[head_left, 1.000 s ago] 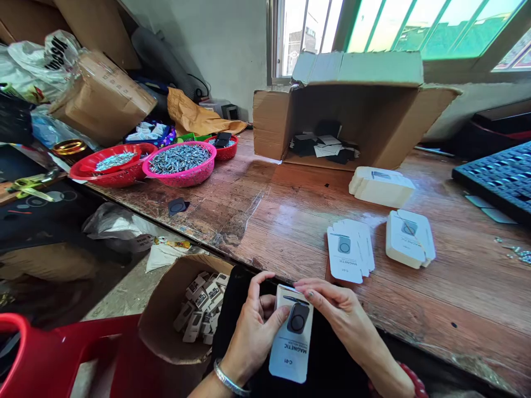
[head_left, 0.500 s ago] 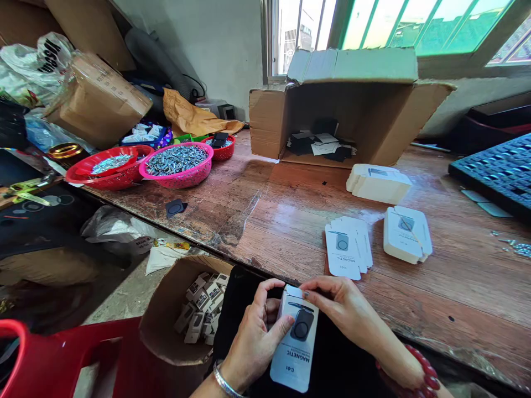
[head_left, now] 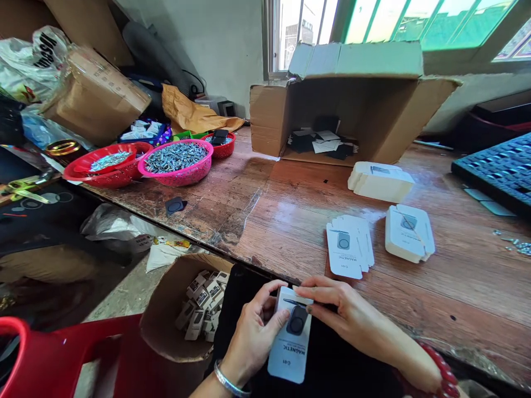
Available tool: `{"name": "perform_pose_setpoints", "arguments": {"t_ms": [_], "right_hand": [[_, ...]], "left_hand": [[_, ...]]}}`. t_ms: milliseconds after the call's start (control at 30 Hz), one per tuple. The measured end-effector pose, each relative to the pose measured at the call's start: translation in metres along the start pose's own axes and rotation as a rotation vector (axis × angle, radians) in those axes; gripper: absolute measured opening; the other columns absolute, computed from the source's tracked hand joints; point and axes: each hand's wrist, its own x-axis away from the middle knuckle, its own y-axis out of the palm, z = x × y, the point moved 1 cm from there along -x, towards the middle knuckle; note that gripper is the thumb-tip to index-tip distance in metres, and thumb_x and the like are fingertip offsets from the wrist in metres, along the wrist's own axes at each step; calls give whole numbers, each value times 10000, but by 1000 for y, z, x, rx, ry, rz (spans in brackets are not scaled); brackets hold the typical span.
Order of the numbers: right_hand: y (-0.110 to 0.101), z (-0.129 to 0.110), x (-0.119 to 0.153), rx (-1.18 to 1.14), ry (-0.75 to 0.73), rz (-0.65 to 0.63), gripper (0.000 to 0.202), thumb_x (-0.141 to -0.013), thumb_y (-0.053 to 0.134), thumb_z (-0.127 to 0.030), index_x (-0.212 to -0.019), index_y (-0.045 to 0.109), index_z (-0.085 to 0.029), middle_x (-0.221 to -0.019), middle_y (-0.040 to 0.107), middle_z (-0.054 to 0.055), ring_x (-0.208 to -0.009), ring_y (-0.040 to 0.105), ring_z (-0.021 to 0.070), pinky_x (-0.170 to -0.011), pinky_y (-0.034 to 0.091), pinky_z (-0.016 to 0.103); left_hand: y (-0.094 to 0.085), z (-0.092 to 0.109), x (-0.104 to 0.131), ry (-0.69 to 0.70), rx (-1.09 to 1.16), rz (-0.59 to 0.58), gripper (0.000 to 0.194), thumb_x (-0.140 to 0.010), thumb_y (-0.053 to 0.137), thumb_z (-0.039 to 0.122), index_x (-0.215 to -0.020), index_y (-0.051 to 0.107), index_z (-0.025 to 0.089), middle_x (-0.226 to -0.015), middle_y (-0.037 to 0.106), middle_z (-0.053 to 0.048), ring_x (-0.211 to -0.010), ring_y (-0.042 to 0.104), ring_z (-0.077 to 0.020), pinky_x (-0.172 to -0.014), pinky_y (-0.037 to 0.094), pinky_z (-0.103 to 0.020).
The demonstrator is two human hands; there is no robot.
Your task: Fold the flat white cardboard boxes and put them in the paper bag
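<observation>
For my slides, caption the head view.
Both hands, left hand and right hand, hold a white box beside a wooden table.

A small white box (head_left: pixel 290 340) printed "MAGNETIC", with a dark round-cornered window, tilted, held near the table's near edge.

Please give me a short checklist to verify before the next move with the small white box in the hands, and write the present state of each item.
1. Both hands on the small white box: ok. The left hand grips its left side and the right hand presses at its top end.
2. Top flap fully closed: cannot tell, the right fingers cover it.
3. Printed face with the dark round picture turned up: ok.
4. Open cardboard box of finished small boxes beside the left hand, with room left inside: ok.
5. Flat white cartons on the table in front of the right hand: ok.
</observation>
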Motion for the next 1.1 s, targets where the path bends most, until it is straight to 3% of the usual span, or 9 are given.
{"name": "perform_pose_setpoints", "arguments": {"t_ms": [100, 233, 400, 700, 800, 900, 967, 1033, 1100], "right_hand": [[7, 9, 0, -169, 100, 44, 251, -899, 595, -242, -1092, 756, -248, -1046, 755, 60, -962, 696, 224, -843, 549, 322], [14, 17, 0, -329, 212, 125, 202, -850, 654, -325, -951, 771, -196, -842, 767, 46, -778, 697, 207, -716, 559, 301], [18, 16, 1, -275, 165, 217, 137, -832, 651, -272, -805, 765, -200, -839, 773, 43, -804, 697, 218, -737, 553, 309], [41, 2, -5, -144, 46, 331, 186, -881, 583, -176, -767, 729, -195, -828, 763, 55, -775, 716, 203, -695, 577, 278], [44, 0, -7, -4, -56, 318, 180, -922, 557, -184, -891, 734, -192, -973, 746, 84, -867, 719, 210, -766, 598, 301], [26, 9, -1, 245, -143, 498, 231, -938, 564, -221, -1143, 672, -209, -1237, 651, 130, -1125, 642, 266, -954, 564, 422], [7, 23, 6, 422, -152, 612, 248, -943, 547, -214, -1171, 645, -215, -1241, 640, 139, -1220, 575, 304, -1011, 521, 514], [-11, 42, 13, 579, -120, 630, 238, -945, 514, -197, -1135, 656, -214, -1216, 652, 144, -1280, 523, 342, -1016, 499, 580], [-23, 59, 20, 696, -76, 611, 267, -952, 475, -196, -1142, 663, -191, -1234, 651, 169, -1299, 508, 370, -995, 504, 610]], "left_hand": [[-3, 2, -2, -33, 63, -55, 482, -804, 719, 454, -1181, 547, 206, -876, 708, -37, -787, 642, -177, -717, 488, -266], [-4, 4, -4, -27, 99, -97, 437, -801, 722, 477, -1100, 552, 208, -845, 667, -13, -752, 598, -152, -684, 465, -251], [-1, 1, -5, 3, 82, -103, 334, -826, 704, 459, -977, 558, 199, -818, 631, 3, -735, 556, -131, -687, 441, -240], [-9, 5, -6, -16, 34, -50, 352, -801, 715, 495, -853, 536, 197, -761, 641, 10, -705, 569, -128, -662, 443, -221], [-36, 8, -10, -56, -55, -10, 390, -755, 733, 530, -860, 551, 201, -720, 647, 18, -647, 582, -131, -607, 444, -214], [-92, 5, -14, -52, -193, 249, 441, -701, 739, 547, -913, 537, 219, -731, 685, 11, -648, 635, -173, -599, 482, -247], [-135, -2, -14, -83, -317, 396, 471, -668, 721, 553, -941, 514, 231, -741, 723, -7, -656, 671, -218, -599, 503, -284], [-171, -13, -11, -179, -515, 469, 466, -673, 690, 528, -1002, 542, 232, -729, 743, -22, -703, 709, -277, -641, 527, -335], [-191, -21, -8, -208, -696, 560, 473, -666, 683, 489, -1047, 579, 230, -815, 771, -58, -847, 729, -338, -747, 539, -387]]}}
